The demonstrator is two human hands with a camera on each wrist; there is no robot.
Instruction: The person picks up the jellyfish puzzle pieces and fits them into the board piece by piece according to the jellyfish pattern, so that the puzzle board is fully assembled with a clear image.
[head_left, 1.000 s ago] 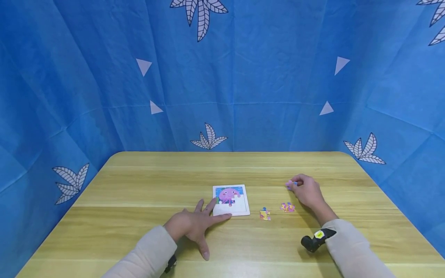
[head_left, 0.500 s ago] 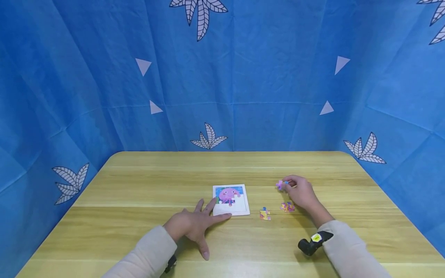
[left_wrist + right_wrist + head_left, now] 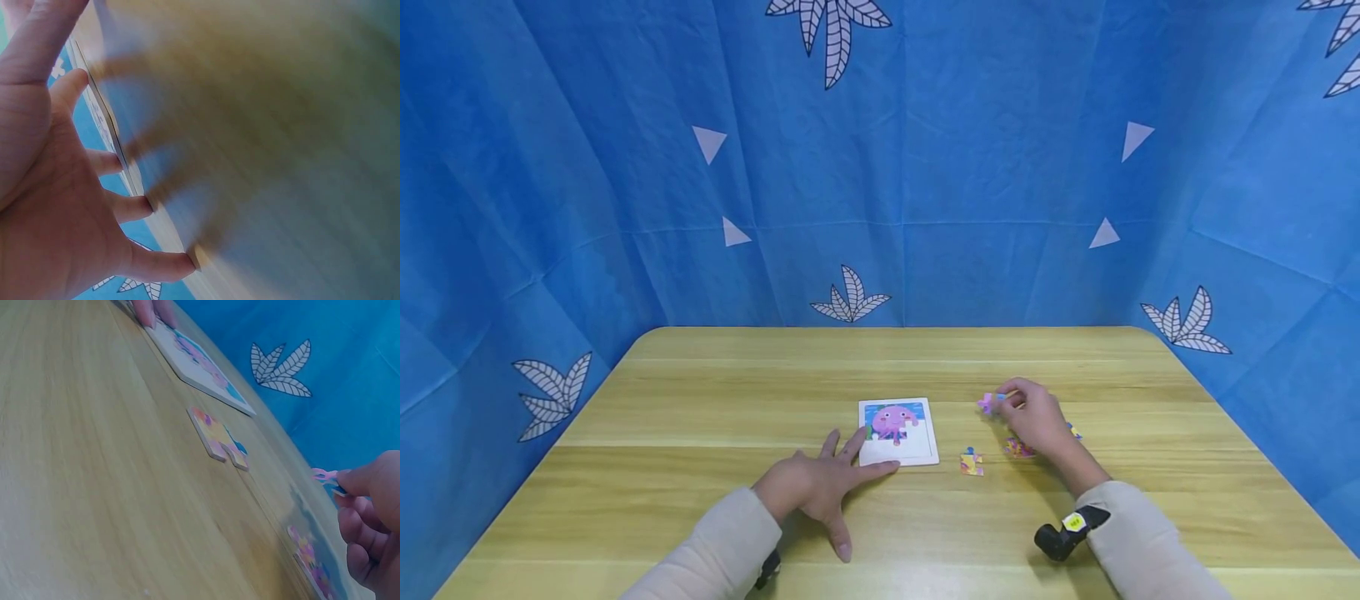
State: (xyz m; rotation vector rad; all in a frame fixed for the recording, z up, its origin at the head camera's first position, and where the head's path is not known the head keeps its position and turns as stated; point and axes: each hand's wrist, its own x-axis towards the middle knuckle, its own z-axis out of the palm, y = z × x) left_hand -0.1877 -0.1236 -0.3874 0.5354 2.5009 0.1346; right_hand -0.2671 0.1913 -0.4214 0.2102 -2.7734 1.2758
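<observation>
A white-framed jigsaw board (image 3: pixel 917 450) lies on the table, its upper part filled with a pink octopus picture and its lower part blank white. My left hand (image 3: pixel 820 483) spreads its fingers at the board's left and near edges, touching the frame. Between thumb and fingers, my right hand (image 3: pixel 1036 417) pinches a pink and blue puzzle piece (image 3: pixel 987 404), held above the table to the right of the board. The right wrist view shows this puzzle piece (image 3: pixel 324 475) raised at the fingertips, partly covered by them.
One yellow puzzle piece (image 3: pixel 972 463) lies right of the board. Farther right is a pink-yellow piece (image 3: pixel 1017 448), partly beneath the right hand in the head view. Another piece (image 3: pixel 1075 431) peeks out behind the right wrist. A blue curtain (image 3: pixel 902 167) hangs beyond the wooden table (image 3: pixel 737 383).
My right hand has moved left toward the board with the pink and blue puzzle piece. A piece behind the right wrist has come into view. My left hand has stayed put.
</observation>
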